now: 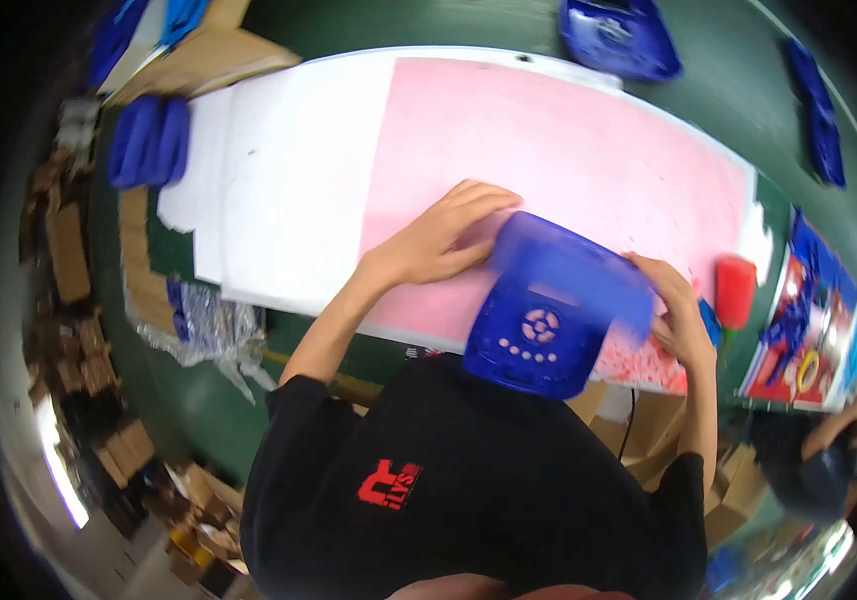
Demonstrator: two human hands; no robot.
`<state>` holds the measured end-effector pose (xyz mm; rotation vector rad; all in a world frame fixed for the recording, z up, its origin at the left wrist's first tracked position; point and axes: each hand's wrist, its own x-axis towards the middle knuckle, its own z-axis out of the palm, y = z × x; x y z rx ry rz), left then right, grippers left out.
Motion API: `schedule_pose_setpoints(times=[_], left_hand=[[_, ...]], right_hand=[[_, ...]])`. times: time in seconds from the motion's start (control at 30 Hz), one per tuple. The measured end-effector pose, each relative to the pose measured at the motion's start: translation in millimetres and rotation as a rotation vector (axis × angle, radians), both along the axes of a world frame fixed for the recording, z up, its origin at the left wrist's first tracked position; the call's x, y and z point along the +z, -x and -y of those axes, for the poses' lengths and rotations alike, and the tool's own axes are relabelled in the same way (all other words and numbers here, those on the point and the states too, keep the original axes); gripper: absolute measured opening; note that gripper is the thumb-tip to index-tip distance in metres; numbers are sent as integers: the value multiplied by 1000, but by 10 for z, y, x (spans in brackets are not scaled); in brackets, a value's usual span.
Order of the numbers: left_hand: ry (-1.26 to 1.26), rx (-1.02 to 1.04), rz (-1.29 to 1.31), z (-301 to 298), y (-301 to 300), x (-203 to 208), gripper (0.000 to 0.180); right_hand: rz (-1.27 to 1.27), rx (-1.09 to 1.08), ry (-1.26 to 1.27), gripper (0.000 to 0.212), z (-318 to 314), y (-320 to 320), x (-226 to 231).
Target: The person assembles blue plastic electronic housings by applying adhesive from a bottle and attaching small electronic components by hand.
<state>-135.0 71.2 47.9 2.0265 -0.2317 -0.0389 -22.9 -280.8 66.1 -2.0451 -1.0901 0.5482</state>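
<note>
In front of me, at the table's near edge, is a blue plastic shell (503, 350) with a ring of cut-outs and a row of small round holes. Its upper part, a broad blue panel, is smeared by motion, so I cannot tell whether it is a separate piece. My left hand (453, 235) has its thumb and fingers around the upper left corner of the panel. On the opposite side, my right hand (676, 312) grips the right edge with bent fingers. A small blue item (710, 322) shows partly behind the right hand.
The table has a white surface (298, 170) and a pink sheet (548, 130). A red object (735, 290) lies at its right end near red marks. Blue plastic parts (148, 142) sit at the left, another blue shell (618, 38) beyond. Someone (818, 460) works at lower right.
</note>
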Motion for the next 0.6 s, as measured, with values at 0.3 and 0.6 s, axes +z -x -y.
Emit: schedule_pose_setpoints(times=[0.3,0.6], left_hand=[[-1687,1027,365,-3384,623,789,86],[-1533,1244,-251,-4550,1190,425,89]], right_hand=[[-107,-405,385,33,-223,-469,-49],[128,-214,624,32,-383,-455,96]])
